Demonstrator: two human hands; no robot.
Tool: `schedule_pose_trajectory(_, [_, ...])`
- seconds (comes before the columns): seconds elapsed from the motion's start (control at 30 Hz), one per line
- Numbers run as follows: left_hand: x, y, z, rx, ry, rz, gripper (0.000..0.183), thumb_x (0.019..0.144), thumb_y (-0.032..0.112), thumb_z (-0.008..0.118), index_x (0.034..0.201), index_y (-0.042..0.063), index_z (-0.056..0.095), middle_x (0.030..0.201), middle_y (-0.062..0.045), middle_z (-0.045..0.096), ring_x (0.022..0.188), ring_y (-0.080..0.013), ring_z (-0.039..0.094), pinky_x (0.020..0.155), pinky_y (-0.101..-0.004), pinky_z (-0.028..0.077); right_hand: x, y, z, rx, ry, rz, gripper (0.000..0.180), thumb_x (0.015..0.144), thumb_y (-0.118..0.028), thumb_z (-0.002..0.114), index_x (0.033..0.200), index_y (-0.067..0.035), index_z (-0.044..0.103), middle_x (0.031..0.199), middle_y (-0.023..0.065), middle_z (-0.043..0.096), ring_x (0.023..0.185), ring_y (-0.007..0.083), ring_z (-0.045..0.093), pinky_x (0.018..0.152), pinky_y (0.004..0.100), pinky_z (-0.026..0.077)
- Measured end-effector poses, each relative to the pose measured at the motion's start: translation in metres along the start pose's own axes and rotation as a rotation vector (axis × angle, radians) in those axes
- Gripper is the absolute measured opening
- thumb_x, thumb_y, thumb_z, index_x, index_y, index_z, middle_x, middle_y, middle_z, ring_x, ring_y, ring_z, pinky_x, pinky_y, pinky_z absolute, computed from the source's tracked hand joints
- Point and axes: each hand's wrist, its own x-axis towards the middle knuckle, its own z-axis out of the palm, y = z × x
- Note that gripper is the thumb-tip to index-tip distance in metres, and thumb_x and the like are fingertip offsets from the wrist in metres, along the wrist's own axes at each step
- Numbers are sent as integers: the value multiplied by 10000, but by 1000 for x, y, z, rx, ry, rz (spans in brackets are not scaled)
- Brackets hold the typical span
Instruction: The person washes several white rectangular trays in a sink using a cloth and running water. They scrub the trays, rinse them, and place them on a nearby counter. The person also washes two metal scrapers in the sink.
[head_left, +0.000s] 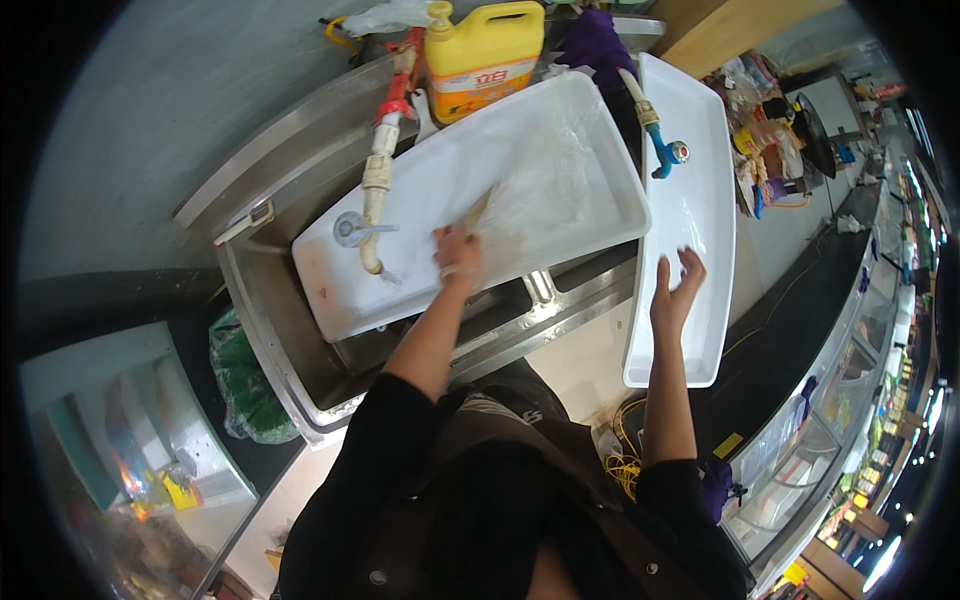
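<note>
A large white plastic tray (420, 187) lies tilted across a stainless steel sink (259, 300), with clear plastic film (551, 180) spread in its right part. My left hand (459, 259) is blurred over the tray's near side, beside a brownish piece at the film's edge; its grip cannot be made out. Water runs from a white tap pipe (371, 255) into the tray's left end. My right hand (677, 289) is over a second white tray (686, 210), fingers apart and holding nothing.
A yellow detergent jug (484, 64) stands behind the sink. A blue tap (664, 154) juts over the second tray. Purple cloth (600, 49) hangs near its pipe. A black counter (795, 300) runs along the right, and yellow cable (622, 472) lies coiled below.
</note>
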Motion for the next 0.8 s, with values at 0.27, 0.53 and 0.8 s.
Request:
schedule_pose_trajectory(0.27, [-83,-246,-171,-9,318,-103,357,812,235,684,1044,-26,610,1065,-211,570,983,-403,559,855,-442,470,97,-2,75,-227,-388,122,630,855,-327,722,1379,-87,468,1169,219,653,1081,354,634,899,404,493])
schedule_pose_trajectory(0.53, [-191,-331,-440,-437,885,-415,241,897,266,693,836,55,595,747,-14,513,707,-138,454,658,-319,421,94,-1,43,123,-674,275,461,871,-135,622,1295,35,557,1162,138,650,1063,231,602,956,344,435])
schedule_pose_trajectory(0.8, [-224,-341,-623,-447,1130,-408,443,853,344,642,1121,-7,673,1045,-56,664,939,-172,594,853,-310,458,76,20,-20,403,-546,513,558,803,-52,628,1333,63,499,1205,152,598,1085,284,587,939,373,473])
